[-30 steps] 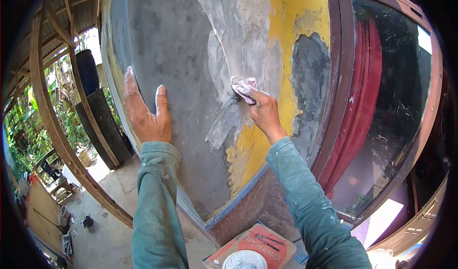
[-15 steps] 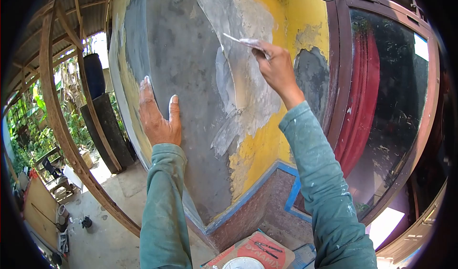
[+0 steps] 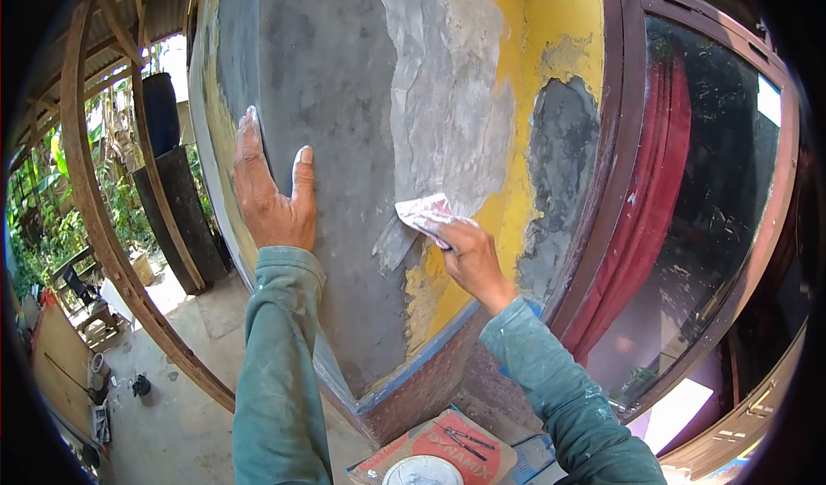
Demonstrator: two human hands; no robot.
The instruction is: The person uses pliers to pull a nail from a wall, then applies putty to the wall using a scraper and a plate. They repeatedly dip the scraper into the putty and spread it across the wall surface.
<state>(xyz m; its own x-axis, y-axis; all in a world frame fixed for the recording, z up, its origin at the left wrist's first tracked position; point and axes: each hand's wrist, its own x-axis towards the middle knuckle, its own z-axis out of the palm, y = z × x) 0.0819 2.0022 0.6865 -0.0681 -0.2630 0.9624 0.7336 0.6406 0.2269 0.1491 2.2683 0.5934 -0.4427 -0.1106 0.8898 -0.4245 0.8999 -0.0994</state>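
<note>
My left hand (image 3: 274, 199) rests on the grey wall (image 3: 340, 98) near its corner edge, fingers stretched and thumb apart, with white smears on the fingertips. In my right hand (image 3: 478, 264) is a flat putty scraper (image 3: 425, 213), coated in white and pinkish putty. Its broad face shows, and it is against the wall at the lower end of a pale grey putty patch (image 3: 447, 89). A thin putty streak (image 3: 397, 242) runs down and left of the scraper. Yellow paint (image 3: 439, 294) borders the patch below and to the right.
Below me, a tub of white putty (image 3: 423, 472) and dark-handled pliers (image 3: 469, 440) sit on a red-printed bag (image 3: 387, 461). A brown-framed window (image 3: 621, 141) with a red curtain (image 3: 641, 193) stands at right. Wooden posts (image 3: 95, 184) rise at left.
My right hand has moved the scraper down along the wall, turning its face toward me. Putty now looks smoother and wider over the patch. My left hand stays flat on the wall.
</note>
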